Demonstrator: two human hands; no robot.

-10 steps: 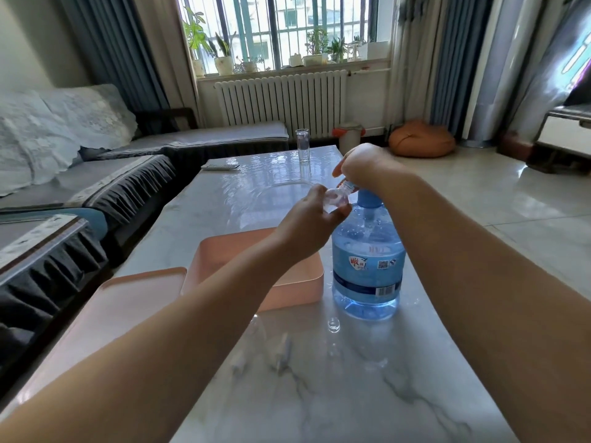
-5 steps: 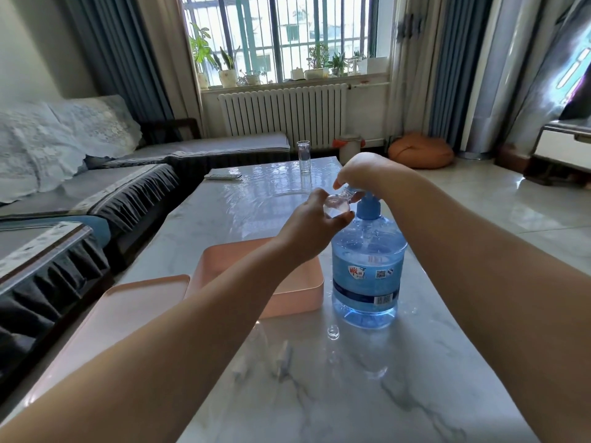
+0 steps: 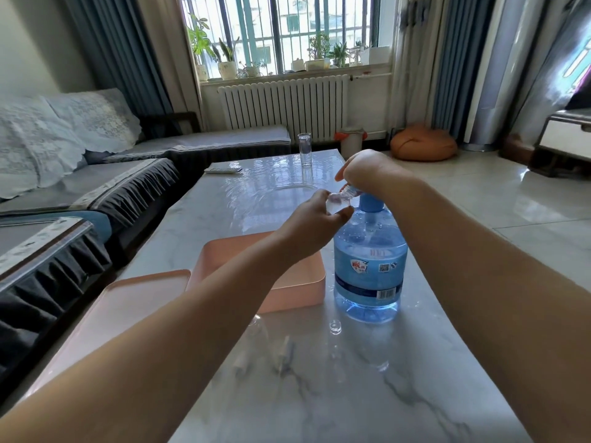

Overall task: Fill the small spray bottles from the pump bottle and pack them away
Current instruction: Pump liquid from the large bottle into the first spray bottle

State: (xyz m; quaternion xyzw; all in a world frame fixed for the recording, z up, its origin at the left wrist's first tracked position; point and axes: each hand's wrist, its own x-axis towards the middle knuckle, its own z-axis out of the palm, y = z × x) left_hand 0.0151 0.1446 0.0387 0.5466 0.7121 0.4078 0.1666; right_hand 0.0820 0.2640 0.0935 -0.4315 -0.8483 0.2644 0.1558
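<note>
Now the left hand (image 3: 315, 219) still grips the small clear spray bottle (image 3: 335, 204) mid-frame, unmoved under the spout, right hand (image 3: 364, 171) pressing the blue plastic pump bottle (image 3: 369, 266); filling continues.

Location, as I read it from the head camera: a home living room. Evidence: a grey sofa (image 3: 134, 161) with lace covers runs along the left wall. A marble-topped coffee table (image 3: 319, 394) sits in front of it. I note a white radiator (image 3: 283, 105) under a barred window (image 3: 281, 30), with potted plants (image 3: 228, 63) lined up on the sill. Long blue curtains (image 3: 454, 59) hang on both sides. Floor is glossy pale tile (image 3: 499, 199); an orange floor cushion (image 3: 423, 144) lies near the curtains.
</note>
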